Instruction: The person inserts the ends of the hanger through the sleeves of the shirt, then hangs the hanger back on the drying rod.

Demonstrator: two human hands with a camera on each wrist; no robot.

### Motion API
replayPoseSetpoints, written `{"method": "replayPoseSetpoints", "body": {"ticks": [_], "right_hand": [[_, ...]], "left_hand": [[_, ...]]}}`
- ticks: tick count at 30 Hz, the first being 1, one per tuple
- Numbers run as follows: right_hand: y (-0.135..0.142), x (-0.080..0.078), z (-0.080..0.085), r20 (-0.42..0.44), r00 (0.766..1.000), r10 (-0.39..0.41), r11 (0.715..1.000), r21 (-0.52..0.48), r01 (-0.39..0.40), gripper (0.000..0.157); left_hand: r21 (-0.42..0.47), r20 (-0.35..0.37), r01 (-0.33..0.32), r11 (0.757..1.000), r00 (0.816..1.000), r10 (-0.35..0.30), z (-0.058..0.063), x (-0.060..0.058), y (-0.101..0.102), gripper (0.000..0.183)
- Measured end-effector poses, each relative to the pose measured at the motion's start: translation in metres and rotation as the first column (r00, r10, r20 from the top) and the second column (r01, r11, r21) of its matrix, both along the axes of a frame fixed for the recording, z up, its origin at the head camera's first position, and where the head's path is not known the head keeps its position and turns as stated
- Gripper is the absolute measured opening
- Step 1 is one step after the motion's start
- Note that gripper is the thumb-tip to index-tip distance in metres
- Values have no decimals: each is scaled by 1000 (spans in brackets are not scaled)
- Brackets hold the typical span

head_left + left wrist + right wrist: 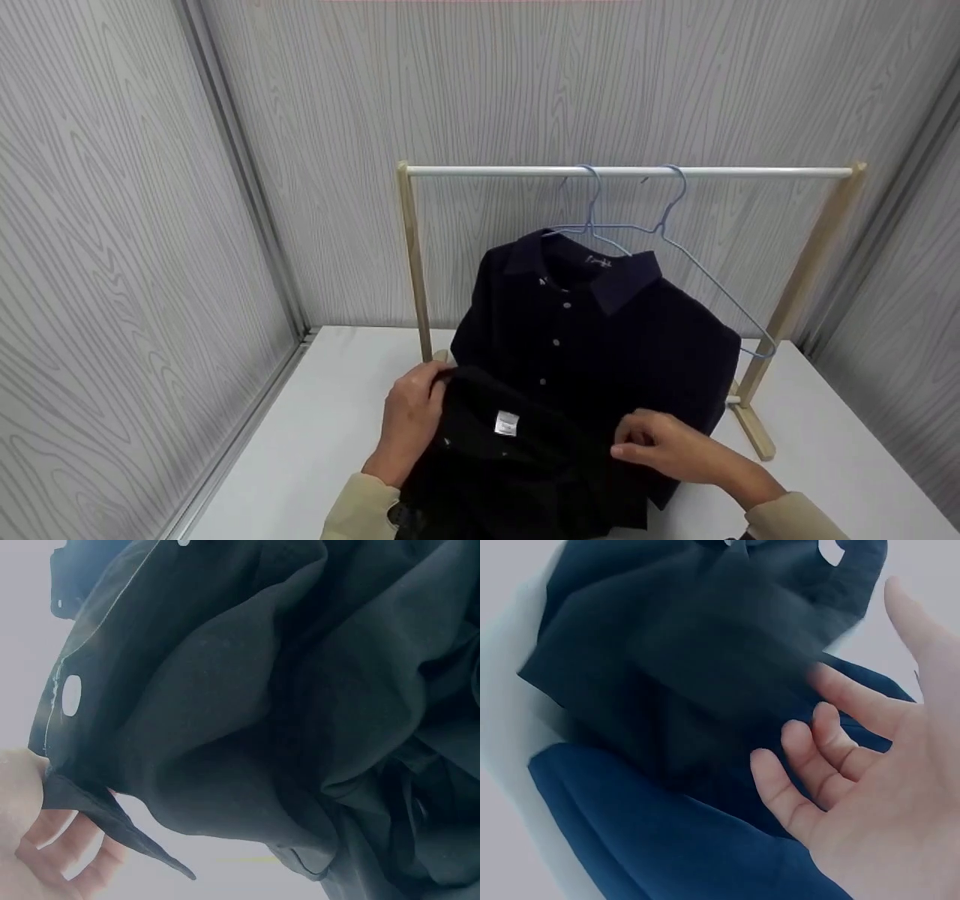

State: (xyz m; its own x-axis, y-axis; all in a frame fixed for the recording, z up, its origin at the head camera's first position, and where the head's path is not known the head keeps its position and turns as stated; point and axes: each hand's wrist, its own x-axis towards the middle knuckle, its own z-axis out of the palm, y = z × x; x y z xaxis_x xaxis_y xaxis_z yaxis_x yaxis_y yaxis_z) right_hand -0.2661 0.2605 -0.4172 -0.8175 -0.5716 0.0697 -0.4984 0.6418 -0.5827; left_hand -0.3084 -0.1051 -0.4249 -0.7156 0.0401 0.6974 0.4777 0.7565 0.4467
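Note:
A black shirt [517, 487] with a white label [506, 423] spreads low in the head view. My left hand [412, 409] pinches its upper left edge between thumb and fingers; in the left wrist view a pale button shows on the cloth [210, 690] near that hand [26, 832]. On the shirt's right side is my right hand [671, 446]. Its fingers [776, 787] are spread and loosely bent beside the dark cloth [682, 630], holding nothing. Behind, a navy collared shirt [637, 337] hangs tilted on a blue hanger [592, 202], its lower part hidden by the black shirt.
A clothes rack with a white rail [495, 172] and wooden legs [810, 262] stands on the white table [270, 450]. A second blue hanger [712, 277] hangs from the rail, partly behind the navy shirt. Grey wood-grain panels [337, 97] enclose the table.

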Motion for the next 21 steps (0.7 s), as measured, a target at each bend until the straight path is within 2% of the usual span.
{"method": "replayPoseSetpoints", "body": {"ticks": [3,8,11,14,16,18,21], "right_hand": [[-5,2,-7,33,999,17,1000,-7,-17,18],[-17,4,-21,56,998,15,1000,2,-15,24],[-21,3,-28,3,999,36,999,-4,-36,16],[-20,1,-30,-96,995,27,999,-34,-31,6],[-18,-1,-28,-149,989,-21,998,-63,11,7],[-14,-3,-23,-178,979,-103,992,-93,88,8],[-7,-5,-12,-214,945,-247,965,-148,218,5]], "left_hand": [[-5,-4,0,1000,1000,0,0,0,1,18],[-13,-7,6,1000,1000,-6,1,1,2,17],[-15,-3,14,1000,1000,-14,2,1,1,17],[-14,8,18,1000,1000,-18,2,2,-1,18],[-19,18,16,1000,1000,-16,1,2,-3,18],[-37,19,13,999,1000,-12,0,2,-6,16],[-70,47,30,997,999,-27,-3,3,-8,14]]}}
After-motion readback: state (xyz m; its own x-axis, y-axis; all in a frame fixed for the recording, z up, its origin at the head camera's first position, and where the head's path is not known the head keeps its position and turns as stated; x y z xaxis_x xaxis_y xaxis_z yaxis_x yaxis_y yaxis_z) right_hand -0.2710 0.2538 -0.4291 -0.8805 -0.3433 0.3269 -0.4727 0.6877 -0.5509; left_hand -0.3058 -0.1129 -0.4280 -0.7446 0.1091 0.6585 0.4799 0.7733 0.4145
